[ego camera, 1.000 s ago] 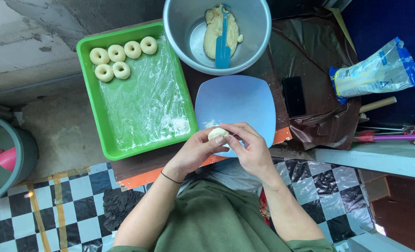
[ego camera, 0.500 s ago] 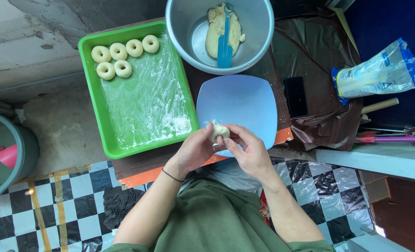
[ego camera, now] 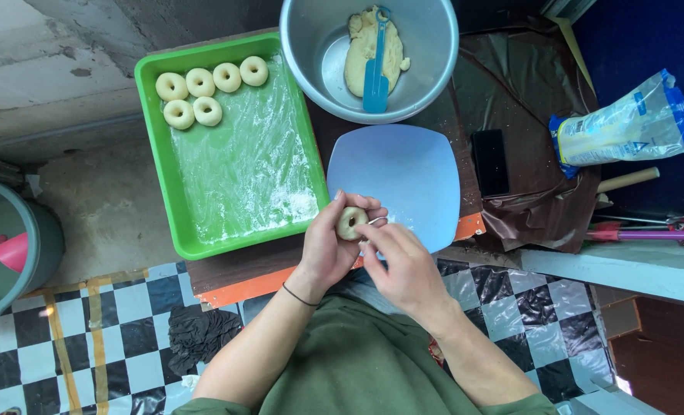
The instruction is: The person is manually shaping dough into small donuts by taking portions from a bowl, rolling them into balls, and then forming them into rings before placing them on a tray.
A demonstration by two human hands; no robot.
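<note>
Checkered floor [ego camera: 103, 338] is seen under a brown surface [ego camera: 342, 138] with a green tray [ego camera: 165, 184] and blue plate [ego camera: 411, 173].
A dough ring [ego camera: 350, 222] is pinched in the left hand [ego camera: 330, 246] at the plate's near edge; the right hand [ego camera: 403, 265] touches it, its grip partly hidden.

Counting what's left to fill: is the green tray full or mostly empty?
Mostly empty: the green tray holds six dough rings at its far end.
</note>
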